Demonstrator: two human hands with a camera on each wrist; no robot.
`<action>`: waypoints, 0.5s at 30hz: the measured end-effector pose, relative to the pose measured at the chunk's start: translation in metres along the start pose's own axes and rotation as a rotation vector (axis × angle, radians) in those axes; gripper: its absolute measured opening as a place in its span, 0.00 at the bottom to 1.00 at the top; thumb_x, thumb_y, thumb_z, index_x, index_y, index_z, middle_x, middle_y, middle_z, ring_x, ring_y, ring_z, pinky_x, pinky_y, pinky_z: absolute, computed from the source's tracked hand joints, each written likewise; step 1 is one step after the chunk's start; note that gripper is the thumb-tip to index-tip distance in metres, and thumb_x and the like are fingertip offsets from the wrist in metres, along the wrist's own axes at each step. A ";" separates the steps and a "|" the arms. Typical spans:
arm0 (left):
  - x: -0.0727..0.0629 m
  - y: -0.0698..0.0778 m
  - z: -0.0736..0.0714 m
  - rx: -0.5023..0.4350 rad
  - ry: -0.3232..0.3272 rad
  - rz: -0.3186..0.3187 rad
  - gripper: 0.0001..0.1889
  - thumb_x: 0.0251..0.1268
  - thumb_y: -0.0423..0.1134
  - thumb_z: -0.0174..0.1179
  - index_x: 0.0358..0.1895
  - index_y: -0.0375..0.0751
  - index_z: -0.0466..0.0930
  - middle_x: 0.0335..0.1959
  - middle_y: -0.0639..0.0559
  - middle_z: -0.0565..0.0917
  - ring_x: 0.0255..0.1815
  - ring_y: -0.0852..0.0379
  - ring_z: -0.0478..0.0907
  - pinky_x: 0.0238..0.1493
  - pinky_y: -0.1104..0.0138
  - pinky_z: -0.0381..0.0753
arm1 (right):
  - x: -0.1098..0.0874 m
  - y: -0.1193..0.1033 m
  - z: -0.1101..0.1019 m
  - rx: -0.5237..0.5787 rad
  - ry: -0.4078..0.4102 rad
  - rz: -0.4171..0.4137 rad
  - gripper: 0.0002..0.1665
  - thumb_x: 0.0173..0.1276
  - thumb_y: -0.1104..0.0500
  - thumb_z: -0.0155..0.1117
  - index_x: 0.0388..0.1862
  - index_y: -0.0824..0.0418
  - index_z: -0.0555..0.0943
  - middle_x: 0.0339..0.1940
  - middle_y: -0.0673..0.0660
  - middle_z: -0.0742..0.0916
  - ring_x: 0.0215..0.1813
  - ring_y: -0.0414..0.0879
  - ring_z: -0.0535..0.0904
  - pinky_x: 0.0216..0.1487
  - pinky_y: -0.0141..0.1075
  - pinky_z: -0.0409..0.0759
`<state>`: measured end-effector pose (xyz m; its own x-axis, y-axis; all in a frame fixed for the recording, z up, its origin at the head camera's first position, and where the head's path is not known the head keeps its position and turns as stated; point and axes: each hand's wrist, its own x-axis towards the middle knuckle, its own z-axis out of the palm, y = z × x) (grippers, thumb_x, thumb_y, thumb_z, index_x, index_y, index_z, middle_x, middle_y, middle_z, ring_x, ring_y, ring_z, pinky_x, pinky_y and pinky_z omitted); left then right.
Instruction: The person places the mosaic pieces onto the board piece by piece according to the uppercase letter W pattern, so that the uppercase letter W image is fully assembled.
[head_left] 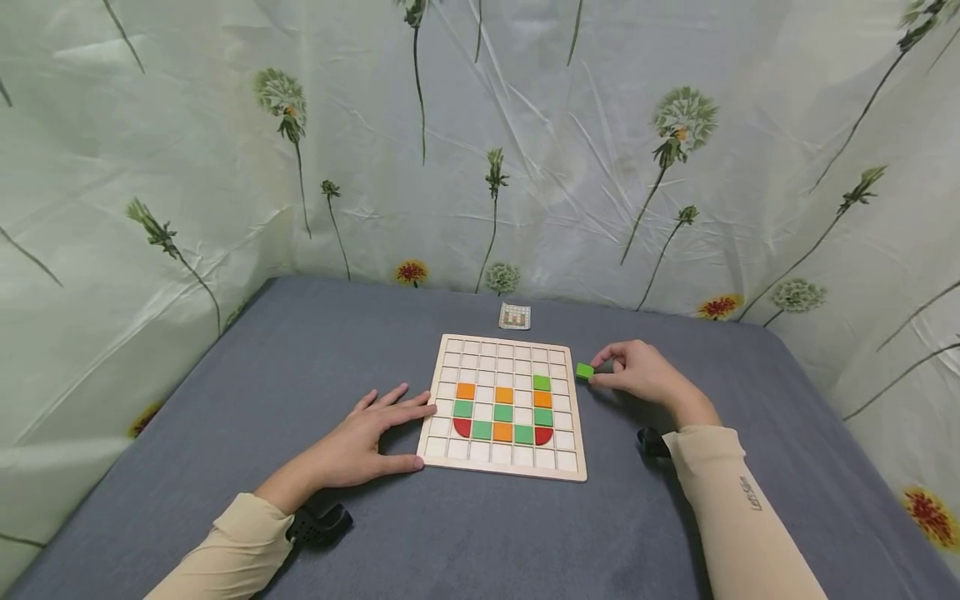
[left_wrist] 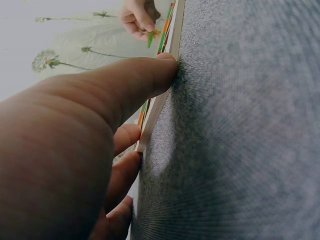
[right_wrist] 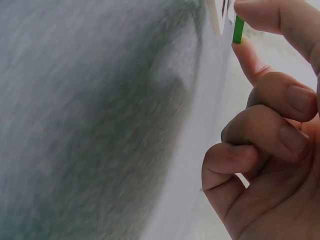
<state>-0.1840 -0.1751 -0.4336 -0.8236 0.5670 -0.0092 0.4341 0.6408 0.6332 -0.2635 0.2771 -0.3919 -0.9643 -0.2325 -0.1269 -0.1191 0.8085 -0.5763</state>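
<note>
A square wooden grid board (head_left: 504,472) lies on the grey cloth. Set in its cells are orange, green and red tiles; the red ones (head_left: 461,427) have a rounded corner, and a light green tile (head_left: 542,382) tops the right column. My left hand (head_left: 367,437) rests at the board's left edge, fingers spread, with thumb (left_wrist: 162,75) and fingertips touching the rim. Just right of the board, my right hand (head_left: 637,371) pinches a bright green square tile (head_left: 585,372) between thumb and index finger. In the right wrist view the tile (right_wrist: 238,30) shows edge-on, other fingers curled.
A small printed card (head_left: 514,316) with a grid pattern lies behind the board. The grey cloth-covered table (head_left: 337,333) meets a pale curtain (head_left: 450,125) with dandelion prints at the back and sides. Dark wrist straps (head_left: 321,527) sit under both forearms.
</note>
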 end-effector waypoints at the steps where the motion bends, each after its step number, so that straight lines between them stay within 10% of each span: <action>1: 0.000 0.000 0.000 0.000 -0.001 0.001 0.39 0.68 0.57 0.74 0.81 0.58 0.72 0.86 0.56 0.65 0.91 0.35 0.48 0.83 0.28 0.38 | 0.001 -0.001 0.001 0.001 0.000 -0.005 0.20 0.67 0.51 0.77 0.51 0.63 0.89 0.18 0.47 0.71 0.23 0.41 0.65 0.27 0.33 0.64; 15: 0.001 -0.002 0.001 0.009 0.005 0.002 0.39 0.67 0.57 0.74 0.80 0.57 0.73 0.86 0.55 0.66 0.91 0.35 0.49 0.83 0.28 0.38 | 0.021 -0.031 0.010 0.006 -0.034 -0.066 0.19 0.68 0.51 0.77 0.50 0.62 0.88 0.18 0.47 0.70 0.23 0.41 0.62 0.29 0.33 0.64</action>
<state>-0.1852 -0.1752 -0.4350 -0.8247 0.5656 -0.0042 0.4389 0.6447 0.6259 -0.2779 0.2415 -0.3847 -0.9458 -0.3033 -0.1161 -0.1803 0.7877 -0.5891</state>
